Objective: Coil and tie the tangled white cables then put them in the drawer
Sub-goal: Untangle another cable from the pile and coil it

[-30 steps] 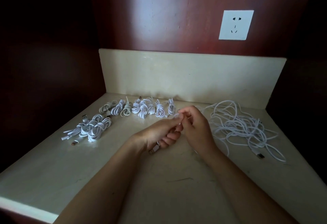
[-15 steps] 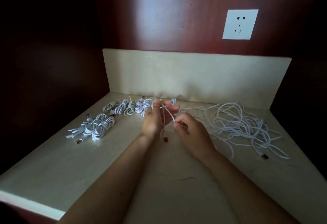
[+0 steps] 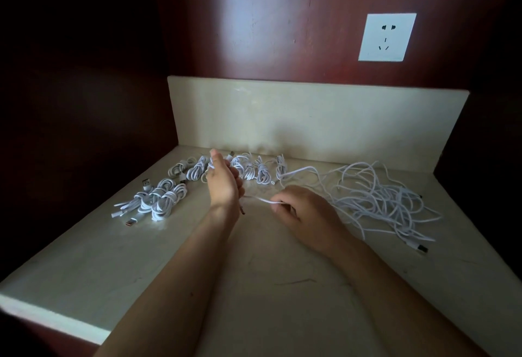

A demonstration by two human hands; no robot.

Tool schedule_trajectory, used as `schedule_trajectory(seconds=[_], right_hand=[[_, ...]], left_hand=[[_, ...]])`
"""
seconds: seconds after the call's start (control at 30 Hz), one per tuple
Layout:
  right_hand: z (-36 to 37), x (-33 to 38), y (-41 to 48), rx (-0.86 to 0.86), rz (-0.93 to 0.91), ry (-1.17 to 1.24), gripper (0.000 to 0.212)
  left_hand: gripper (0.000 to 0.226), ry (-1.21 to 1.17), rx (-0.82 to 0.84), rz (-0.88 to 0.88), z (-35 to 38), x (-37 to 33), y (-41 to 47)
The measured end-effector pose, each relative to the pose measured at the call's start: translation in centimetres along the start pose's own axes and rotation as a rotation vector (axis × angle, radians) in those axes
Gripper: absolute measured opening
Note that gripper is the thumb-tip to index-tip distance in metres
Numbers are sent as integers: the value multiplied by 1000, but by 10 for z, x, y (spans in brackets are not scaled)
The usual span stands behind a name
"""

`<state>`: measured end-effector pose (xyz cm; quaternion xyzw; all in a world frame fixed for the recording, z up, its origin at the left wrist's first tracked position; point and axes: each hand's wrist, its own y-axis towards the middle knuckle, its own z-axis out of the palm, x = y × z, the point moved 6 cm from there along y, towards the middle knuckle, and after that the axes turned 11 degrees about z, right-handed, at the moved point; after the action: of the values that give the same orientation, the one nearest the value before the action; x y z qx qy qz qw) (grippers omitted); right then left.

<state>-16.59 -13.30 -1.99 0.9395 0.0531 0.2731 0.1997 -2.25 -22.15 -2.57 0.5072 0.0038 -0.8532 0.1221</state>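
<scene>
Loose cables [image 3: 375, 195]: white, greyish in shadow. Coiled bundles [image 3: 158, 201]: white; 1 plug [image 3: 129, 222] tipped orange. Stretched cable [image 3: 262, 200]: white. Counter [image 3: 141, 272]: pale cream, a few dark scuffs. Upstand [image 3: 310, 119]: same cream, faintly mottled. Wall [image 3: 282, 18]: glossy dark red-brown. 1 socket [image 3: 387, 37]: white plate, black slots.

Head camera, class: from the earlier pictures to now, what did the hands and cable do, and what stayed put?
The hands, together a second ago, have parted: the left hand turned upright with the white cable looped on it, the right hand drew its pinched stretch away rightward. The tied bundles and tangled pile lie unchanged.
</scene>
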Motion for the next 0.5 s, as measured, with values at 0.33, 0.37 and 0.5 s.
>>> schedule_trajectory(seconds=[0.33,0.37,0.5], right_hand=[[-15,12,-5,-121,-31,38,21],[-18,10,-4,-164,4,33,17],[-26,-7,-3,-264,204,50,26]], left_hand=[[53,395,553,-235,27,35,-19],[56,420,611,-259,29,37,-23],[56,472,847,-411,36,42,-44]])
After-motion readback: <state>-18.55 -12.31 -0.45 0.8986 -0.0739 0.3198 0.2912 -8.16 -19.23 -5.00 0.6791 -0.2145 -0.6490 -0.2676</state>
